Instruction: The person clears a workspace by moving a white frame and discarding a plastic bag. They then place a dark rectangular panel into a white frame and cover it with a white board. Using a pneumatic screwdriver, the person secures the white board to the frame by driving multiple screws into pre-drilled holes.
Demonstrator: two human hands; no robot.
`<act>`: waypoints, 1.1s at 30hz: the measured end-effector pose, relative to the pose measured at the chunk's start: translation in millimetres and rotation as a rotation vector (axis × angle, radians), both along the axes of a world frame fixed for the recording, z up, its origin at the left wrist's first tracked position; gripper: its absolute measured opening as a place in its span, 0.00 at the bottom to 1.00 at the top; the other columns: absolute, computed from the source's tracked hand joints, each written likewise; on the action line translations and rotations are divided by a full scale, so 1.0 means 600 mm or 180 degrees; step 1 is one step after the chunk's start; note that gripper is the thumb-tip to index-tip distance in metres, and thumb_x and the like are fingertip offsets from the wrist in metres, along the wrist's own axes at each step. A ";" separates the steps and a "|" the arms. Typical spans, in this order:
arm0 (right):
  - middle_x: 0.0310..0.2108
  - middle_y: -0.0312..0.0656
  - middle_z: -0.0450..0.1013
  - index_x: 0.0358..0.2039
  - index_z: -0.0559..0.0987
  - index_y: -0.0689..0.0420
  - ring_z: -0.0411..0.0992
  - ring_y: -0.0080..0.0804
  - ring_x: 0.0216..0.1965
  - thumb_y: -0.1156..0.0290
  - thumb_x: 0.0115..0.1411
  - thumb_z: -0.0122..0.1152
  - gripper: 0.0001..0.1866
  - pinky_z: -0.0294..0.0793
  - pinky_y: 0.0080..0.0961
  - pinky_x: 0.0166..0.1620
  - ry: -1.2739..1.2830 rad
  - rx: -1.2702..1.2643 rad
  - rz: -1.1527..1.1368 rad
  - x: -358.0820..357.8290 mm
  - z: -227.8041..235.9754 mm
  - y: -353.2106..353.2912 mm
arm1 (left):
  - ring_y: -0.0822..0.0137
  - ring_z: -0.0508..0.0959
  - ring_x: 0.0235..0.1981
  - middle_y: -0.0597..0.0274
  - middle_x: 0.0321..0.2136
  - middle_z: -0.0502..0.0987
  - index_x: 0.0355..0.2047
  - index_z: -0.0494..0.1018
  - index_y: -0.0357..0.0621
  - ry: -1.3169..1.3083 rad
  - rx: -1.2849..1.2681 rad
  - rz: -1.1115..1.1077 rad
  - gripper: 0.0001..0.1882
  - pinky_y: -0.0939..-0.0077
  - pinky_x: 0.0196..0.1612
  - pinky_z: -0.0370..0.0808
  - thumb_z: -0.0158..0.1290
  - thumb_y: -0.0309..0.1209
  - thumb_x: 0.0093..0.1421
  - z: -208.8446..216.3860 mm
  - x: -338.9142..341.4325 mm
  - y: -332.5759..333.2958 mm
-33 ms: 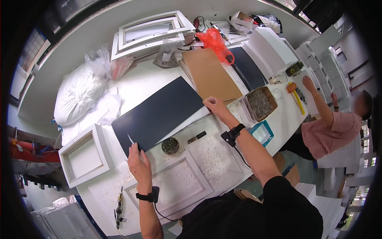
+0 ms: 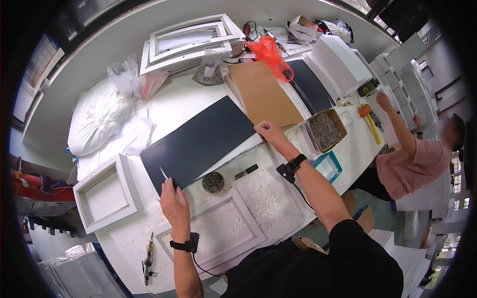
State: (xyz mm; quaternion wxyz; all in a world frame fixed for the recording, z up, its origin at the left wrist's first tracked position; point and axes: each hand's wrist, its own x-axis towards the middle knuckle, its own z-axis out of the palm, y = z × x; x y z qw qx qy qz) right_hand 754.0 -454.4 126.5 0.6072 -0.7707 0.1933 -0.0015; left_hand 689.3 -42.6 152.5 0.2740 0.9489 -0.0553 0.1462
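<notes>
Centrally, one dark-grey, smooth rectangular panel [image 2: 196, 141]: our right hand [image 2: 271, 131] pinches its right corner; our left hand [image 2: 174, 201], well apart, lies at its near corner, grip unclear.

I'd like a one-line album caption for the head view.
Left fingers and right fingers at the near corners of a dark panel, a round tub nearby on the white table.

Shows bright, diffuse, cool-white light with only faint, soft shadows. Catches a pale sheen on the dark panel [image 2: 198, 136] and near-white glare on the tabletop [image 2: 171, 107]. Renders the centre sharp, bends straight edges toward the rim, darkens to black corners, and blurs a co-worker's head [image 2: 451, 131].
</notes>
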 end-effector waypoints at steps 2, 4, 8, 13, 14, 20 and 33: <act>0.26 0.32 0.73 0.33 0.81 0.61 0.68 0.19 0.29 0.63 0.66 0.66 0.13 0.69 0.21 0.34 0.0024 -0.0372 0.0048 0.005 -0.001 -0.004 | 0.44 0.75 0.61 0.41 0.56 0.78 0.60 0.72 0.35 0.0030 0.0013 0.0006 0.23 0.55 0.63 0.69 0.55 0.25 0.65 0.003 -0.003 -0.001; 0.26 0.32 0.74 0.32 0.81 0.62 0.70 0.20 0.30 0.63 0.65 0.66 0.14 0.70 0.22 0.36 -0.0089 -0.0523 0.0022 0.007 0.001 -0.009 | 0.44 0.75 0.61 0.41 0.56 0.78 0.61 0.72 0.35 0.0086 -0.0034 0.0012 0.23 0.55 0.64 0.69 0.55 0.25 0.65 0.003 -0.003 -0.002; 0.26 0.33 0.75 0.31 0.80 0.62 0.72 0.20 0.31 0.64 0.65 0.67 0.13 0.71 0.22 0.36 -0.0626 -0.0601 -0.0014 0.036 0.051 0.000 | 0.44 0.75 0.61 0.41 0.56 0.78 0.61 0.71 0.35 0.0092 -0.0091 0.0024 0.24 0.54 0.64 0.69 0.55 0.25 0.65 0.005 -0.004 0.000; 0.29 0.33 0.75 0.35 0.78 0.59 0.77 0.21 0.31 0.62 0.66 0.67 0.13 0.77 0.19 0.36 -0.0329 0.0205 0.0011 0.044 0.179 0.034 | 0.43 0.76 0.60 0.40 0.55 0.78 0.59 0.73 0.35 0.0091 -0.0105 -0.0039 0.22 0.54 0.63 0.69 0.56 0.26 0.65 0.013 -0.003 0.004; 0.29 0.33 0.75 0.37 0.78 0.58 0.78 0.21 0.31 0.61 0.66 0.67 0.13 0.78 0.19 0.36 -0.0257 0.0327 0.0065 0.045 0.186 0.035 | 0.43 0.76 0.60 0.40 0.55 0.78 0.59 0.73 0.35 0.0093 -0.0101 -0.0062 0.22 0.54 0.63 0.69 0.56 0.26 0.65 0.012 -0.003 0.006; 0.34 0.34 0.76 0.41 0.77 0.57 0.80 0.23 0.30 0.59 0.65 0.68 0.15 0.82 0.20 0.34 0.0315 0.0758 0.0501 0.045 0.254 0.060 | 0.45 0.75 0.61 0.41 0.56 0.78 0.59 0.74 0.35 -0.0021 0.0000 -0.0058 0.21 0.54 0.63 0.69 0.55 0.28 0.66 0.001 -0.002 0.015; 0.40 0.46 0.80 0.54 0.76 0.70 0.82 0.31 0.35 0.59 0.67 0.63 0.26 0.87 0.27 0.36 0.0027 0.0412 0.1190 0.016 0.354 0.116 | 0.41 0.71 0.64 0.38 0.59 0.74 0.65 0.67 0.34 0.0031 -0.0283 -0.0206 0.25 0.52 0.68 0.64 0.52 0.30 0.69 0.000 -0.010 0.020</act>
